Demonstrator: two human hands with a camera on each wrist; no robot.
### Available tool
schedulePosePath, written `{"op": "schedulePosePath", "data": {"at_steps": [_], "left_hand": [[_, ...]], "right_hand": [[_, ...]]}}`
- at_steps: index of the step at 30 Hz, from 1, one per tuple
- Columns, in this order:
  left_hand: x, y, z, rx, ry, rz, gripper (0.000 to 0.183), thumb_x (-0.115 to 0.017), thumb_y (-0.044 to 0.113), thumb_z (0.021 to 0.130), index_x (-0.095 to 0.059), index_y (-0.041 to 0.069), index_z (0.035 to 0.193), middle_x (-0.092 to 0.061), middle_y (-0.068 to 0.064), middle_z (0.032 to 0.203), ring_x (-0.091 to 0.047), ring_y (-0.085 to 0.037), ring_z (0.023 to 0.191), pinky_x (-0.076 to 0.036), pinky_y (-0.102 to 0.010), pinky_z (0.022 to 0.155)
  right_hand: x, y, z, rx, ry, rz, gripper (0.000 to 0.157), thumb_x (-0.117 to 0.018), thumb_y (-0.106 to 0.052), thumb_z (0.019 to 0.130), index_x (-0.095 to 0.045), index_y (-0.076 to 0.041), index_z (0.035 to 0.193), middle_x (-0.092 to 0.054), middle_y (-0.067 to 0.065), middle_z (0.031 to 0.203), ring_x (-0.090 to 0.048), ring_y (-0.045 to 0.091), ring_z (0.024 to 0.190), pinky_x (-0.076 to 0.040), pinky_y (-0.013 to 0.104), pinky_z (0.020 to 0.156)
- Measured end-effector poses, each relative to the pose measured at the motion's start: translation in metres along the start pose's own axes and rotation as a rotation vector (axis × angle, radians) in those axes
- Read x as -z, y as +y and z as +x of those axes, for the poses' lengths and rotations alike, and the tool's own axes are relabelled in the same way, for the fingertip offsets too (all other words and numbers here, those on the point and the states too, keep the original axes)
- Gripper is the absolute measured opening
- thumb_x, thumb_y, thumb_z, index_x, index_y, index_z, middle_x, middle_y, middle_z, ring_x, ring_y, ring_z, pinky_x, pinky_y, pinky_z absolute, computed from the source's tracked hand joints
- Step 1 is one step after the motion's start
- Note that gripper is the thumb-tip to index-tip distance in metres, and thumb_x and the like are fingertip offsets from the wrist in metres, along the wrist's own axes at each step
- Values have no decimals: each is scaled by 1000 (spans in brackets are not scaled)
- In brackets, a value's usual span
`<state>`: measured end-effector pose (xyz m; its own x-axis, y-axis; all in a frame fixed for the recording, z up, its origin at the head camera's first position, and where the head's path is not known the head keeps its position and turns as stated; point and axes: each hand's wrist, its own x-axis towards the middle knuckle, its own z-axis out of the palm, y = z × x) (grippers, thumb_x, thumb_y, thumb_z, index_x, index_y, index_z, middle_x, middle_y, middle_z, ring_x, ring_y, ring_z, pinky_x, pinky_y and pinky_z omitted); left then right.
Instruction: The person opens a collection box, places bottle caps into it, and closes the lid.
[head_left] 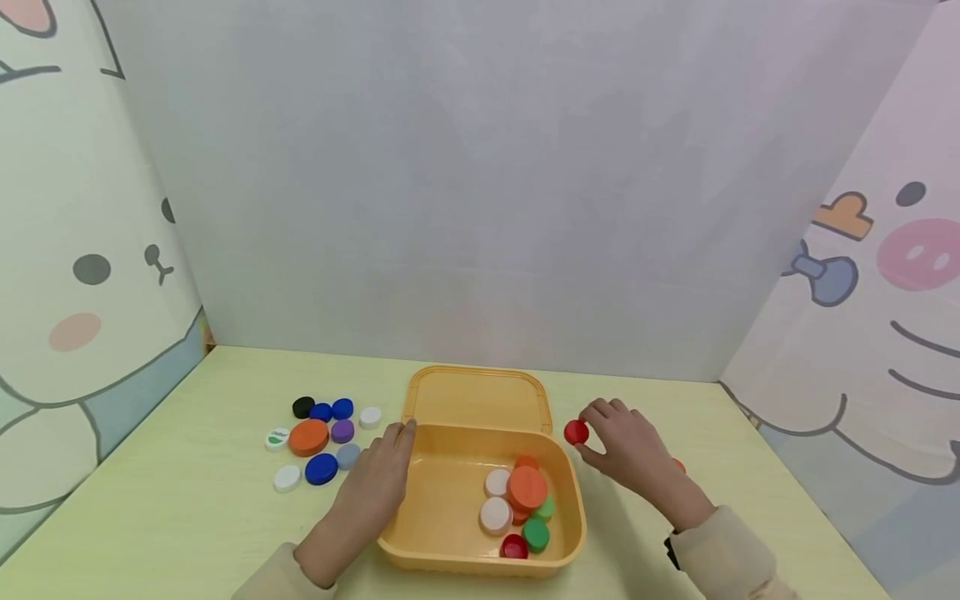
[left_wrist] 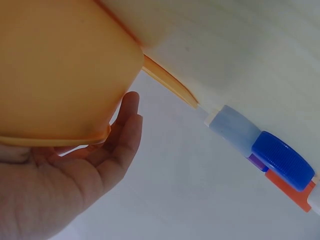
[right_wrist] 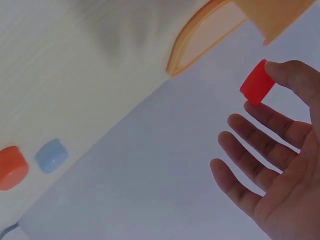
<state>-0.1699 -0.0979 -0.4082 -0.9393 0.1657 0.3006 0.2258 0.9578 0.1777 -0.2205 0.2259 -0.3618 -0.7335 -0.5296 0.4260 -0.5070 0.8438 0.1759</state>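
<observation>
Between thumb and index finger, my right hand (head_left: 628,442) pinches a red bottle cap (right_wrist: 257,83); the other fingers are spread. It holds the cap off the table, right of a yellow-orange plastic box (head_left: 442,500). My left hand (head_left: 378,479) grips the left rim of that box, fingers bent along the outer wall in the left wrist view. Inside, on the right side, lie several caps, among them an orange cap (head_left: 527,488), a white cap (head_left: 495,516), a green cap (head_left: 536,534) and a dark red cap (head_left: 513,547).
Behind the box lies its lid (head_left: 480,400). Left of it is a group of caps, including a large orange cap (head_left: 308,437), a blue cap (head_left: 321,468) and a black cap (head_left: 303,407). Beyond my right hand sit another orange cap (right_wrist: 12,168) and a light blue cap (right_wrist: 51,156).
</observation>
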Motion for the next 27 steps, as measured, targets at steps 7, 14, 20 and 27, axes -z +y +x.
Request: {"op": "schedulePosePath", "data": {"at_steps": [7, 14, 20, 27], "left_hand": [[0, -1, 0, -10, 9, 4, 51, -59, 1, 85, -41, 3, 133, -49, -16, 124, -57, -26, 92, -52, -38, 78], [1, 0, 0, -13, 7, 5, 52, -60, 1, 85, -40, 3, 133, -48, -16, 124, -56, -26, 93, -52, -38, 79], [2, 0, -1, -21, 17, 14, 53, -61, 1, 84, -41, 2, 133, -49, -16, 123, -57, -26, 92, -53, -37, 77], [2, 0, 0, -24, 24, 21, 52, -61, 2, 84, -41, 2, 132, -49, -15, 122, -56, -25, 89, -53, -36, 76]], "right_hand": [[13, -37, -3, 119, -37, 3, 31, -74, -33, 71, -60, -16, 93, -59, -3, 94, -52, 14, 83, -45, 26, 63], [18, -62, -9, 245, -119, 85, 33, -74, -35, 72, -61, -17, 96, -59, -5, 97, -51, 12, 87, -46, 27, 69], [11, -73, -13, 409, -52, 159, 33, -79, -32, 64, -59, -20, 88, -54, -8, 93, -48, 10, 84, -43, 22, 66], [4, -76, -13, 490, -96, 178, 32, -80, -34, 64, -62, -21, 89, -56, -4, 103, -47, 12, 92, -46, 26, 74]]}}
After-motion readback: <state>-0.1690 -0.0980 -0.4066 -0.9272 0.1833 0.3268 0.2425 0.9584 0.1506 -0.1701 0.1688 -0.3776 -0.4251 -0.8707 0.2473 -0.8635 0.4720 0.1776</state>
